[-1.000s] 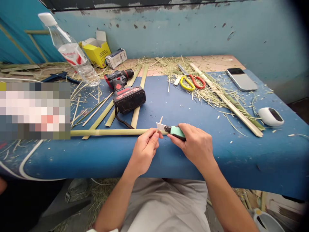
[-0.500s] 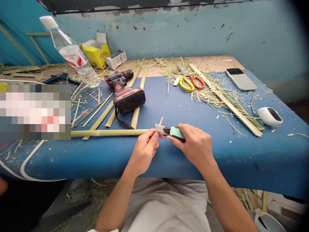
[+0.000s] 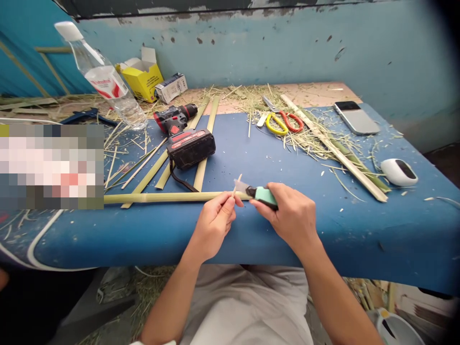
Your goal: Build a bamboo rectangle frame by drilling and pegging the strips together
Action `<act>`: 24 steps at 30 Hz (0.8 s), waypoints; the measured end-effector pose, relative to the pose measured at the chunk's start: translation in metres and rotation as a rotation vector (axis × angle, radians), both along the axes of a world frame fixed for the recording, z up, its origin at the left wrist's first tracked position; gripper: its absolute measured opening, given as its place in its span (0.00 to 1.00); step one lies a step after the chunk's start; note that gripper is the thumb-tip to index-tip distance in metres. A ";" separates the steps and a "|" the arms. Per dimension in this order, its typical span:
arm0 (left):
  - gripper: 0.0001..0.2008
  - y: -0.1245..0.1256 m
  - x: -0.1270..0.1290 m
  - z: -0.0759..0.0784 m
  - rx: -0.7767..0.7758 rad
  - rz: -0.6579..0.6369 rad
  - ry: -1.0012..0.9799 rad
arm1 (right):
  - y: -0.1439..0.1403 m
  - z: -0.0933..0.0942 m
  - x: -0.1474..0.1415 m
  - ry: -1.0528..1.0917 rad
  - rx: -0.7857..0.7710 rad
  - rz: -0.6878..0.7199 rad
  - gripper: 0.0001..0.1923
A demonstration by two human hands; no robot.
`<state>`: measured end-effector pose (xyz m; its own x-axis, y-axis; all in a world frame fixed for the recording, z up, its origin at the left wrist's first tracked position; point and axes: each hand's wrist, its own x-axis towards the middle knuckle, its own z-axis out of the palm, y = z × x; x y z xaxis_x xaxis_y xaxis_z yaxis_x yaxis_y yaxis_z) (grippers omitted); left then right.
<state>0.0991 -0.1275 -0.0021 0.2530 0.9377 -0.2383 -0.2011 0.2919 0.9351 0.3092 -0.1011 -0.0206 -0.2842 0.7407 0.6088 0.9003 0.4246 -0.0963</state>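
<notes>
Bamboo sliver (image 3: 234, 191), thin and pale, stands up out of the person's left hand (image 3: 214, 225) at the near side of the tabletop (image 3: 244, 153), its tip pointing far and a little right. The left thumb and fingers are pinched together on its lower end. The right hand (image 3: 294, 211) has its fingers clamped around the green grip of a knife (image 3: 265, 195), blade close by the sliver.

I'd judge the paring to be partway along: the sliver is already split down slim and seems to taper at its far end, yet it is held with the knife at it, so it doesn't look finished. How much trimming is left, I can't tell. A long bamboo strip (image 3: 172, 197) lies across the tabletop, passing beyond the left hand.

Against half a second ago, the blade has gone blurry, and the knife has slid slightly to the right and far. The left hand's pinch looks unchanged, and the drill (image 3: 192, 147) and scissors (image 3: 270, 103) lie as they did.
</notes>
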 end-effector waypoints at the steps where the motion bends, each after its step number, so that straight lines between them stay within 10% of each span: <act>1: 0.19 0.000 0.000 0.000 -0.001 0.001 0.002 | 0.000 0.001 -0.001 -0.017 -0.013 0.041 0.24; 13: 0.20 -0.002 0.001 0.000 -0.003 0.007 0.017 | 0.002 -0.002 -0.002 -0.034 -0.004 -0.419 0.27; 20: 0.20 -0.001 0.001 0.000 0.003 0.004 0.026 | -0.001 -0.002 -0.001 -0.018 0.001 -0.009 0.24; 24: 0.20 0.000 0.003 -0.001 0.038 0.025 0.102 | -0.001 0.000 -0.004 -0.083 0.016 -0.056 0.24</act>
<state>0.1018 -0.1276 -0.0033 0.2055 0.9522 -0.2258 -0.1108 0.2519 0.9614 0.3050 -0.1025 -0.0205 -0.2930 0.7472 0.5965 0.9271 0.3745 -0.0137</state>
